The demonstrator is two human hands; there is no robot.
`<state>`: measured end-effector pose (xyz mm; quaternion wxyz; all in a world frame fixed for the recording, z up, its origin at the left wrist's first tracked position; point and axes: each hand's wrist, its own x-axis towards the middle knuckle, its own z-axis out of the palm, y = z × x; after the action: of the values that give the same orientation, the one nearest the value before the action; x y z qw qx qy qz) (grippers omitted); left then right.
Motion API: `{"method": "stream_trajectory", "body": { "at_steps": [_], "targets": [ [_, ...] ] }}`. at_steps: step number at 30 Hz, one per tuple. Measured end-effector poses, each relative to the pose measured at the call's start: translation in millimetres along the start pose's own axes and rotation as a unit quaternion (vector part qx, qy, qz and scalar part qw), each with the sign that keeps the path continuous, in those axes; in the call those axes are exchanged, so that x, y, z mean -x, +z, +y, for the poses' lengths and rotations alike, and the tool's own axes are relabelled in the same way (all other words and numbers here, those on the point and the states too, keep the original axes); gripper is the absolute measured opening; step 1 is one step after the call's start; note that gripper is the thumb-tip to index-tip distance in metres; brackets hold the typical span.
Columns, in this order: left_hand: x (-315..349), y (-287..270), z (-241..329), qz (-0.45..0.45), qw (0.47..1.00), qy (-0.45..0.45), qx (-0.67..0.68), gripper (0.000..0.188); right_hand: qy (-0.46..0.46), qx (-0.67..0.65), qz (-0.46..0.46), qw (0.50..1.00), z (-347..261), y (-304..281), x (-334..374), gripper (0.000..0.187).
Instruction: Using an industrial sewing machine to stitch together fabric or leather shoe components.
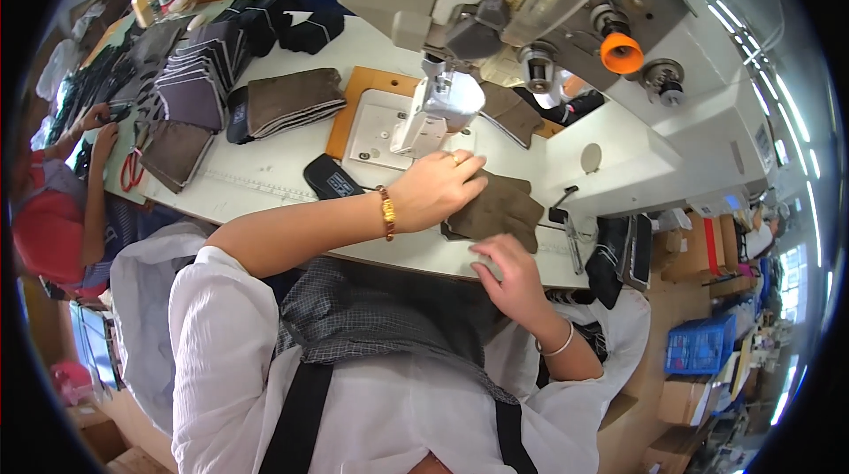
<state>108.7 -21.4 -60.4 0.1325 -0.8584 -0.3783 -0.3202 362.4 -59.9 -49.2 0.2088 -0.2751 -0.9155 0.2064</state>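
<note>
A folded brown fabric piece (497, 211) lies near the table's front edge, right of the sewing machine's needle area. My left hand (439, 187), with a gold bracelet at its wrist, reaches across to the fabric's upper left side. Its fingers are stretched out over the fabric's edge, and the hand hides part of the piece. At the fabric's near edge is my right hand (513, 279), thumb and fingers apart and curved. Left of my left wrist, a small black piece with a white print (329, 179) rests on the table. The sewing machine's head (447, 107) stands just beyond my hands.
A brown fabric stack (296, 101) lies left of the machine, with a purple-grey stack (192, 85) farther left. Red-handled scissors (133, 164) are near the table's left end. Another person's hand (103, 140) works there. Black pieces (610, 253) hang at the right edge.
</note>
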Motion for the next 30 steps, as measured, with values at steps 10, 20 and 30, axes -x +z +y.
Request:
{"method": "stream_trajectory", "body": {
  "at_steps": [10,20,30],
  "targets": [
    [124,-121,-81,-0.159,0.980,-0.119,-0.007,0.009,0.054,0.225,-0.125,0.965,43,-1,-55,0.099],
    [146,-98,-81,-0.206,0.977,-0.054,0.007,0.009,0.009,0.151,-0.062,0.987,60,-2,-65,0.068],
    [132,-107,-82,-0.247,0.967,0.019,-0.050,0.006,0.048,0.118,-0.037,0.991,53,-3,-72,0.063]
  ]
}}
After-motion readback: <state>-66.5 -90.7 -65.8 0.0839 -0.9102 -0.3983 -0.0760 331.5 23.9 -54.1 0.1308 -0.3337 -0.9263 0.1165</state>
